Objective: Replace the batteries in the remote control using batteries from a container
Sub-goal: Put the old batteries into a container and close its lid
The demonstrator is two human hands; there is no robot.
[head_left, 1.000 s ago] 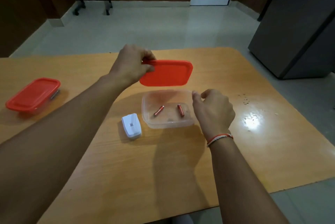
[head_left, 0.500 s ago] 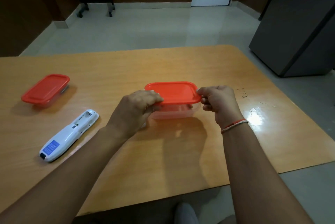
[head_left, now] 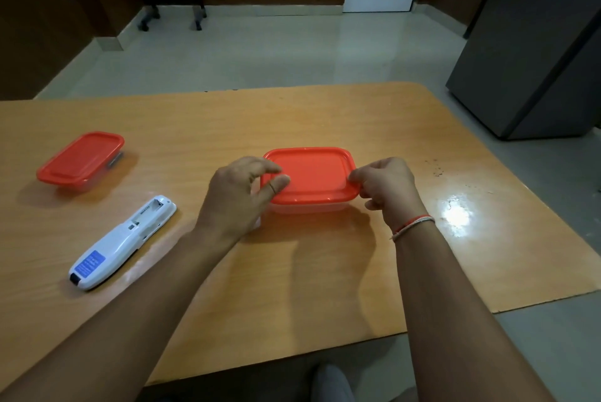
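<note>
A clear plastic container (head_left: 305, 206) with a red lid (head_left: 312, 174) on it sits mid-table. My left hand (head_left: 239, 197) is at the lid's left edge, fingers spread, with the fingertips resting on the lid. My right hand (head_left: 387, 188) pinches the lid's right rim. The container's contents are hidden under the lid. A white remote control (head_left: 122, 242) lies face down to the left, its battery compartment uncovered and turned up.
A second red-lidded container (head_left: 81, 161) stands at the table's far left. The wooden table (head_left: 325, 288) has a glossy glare patch at the right. A dark cabinet (head_left: 536, 44) stands on the floor beyond the right corner.
The red lid, held above the open container with two batteries inside, has come down onto it. My left hand's fingers have since loosened from the lid's edge.
</note>
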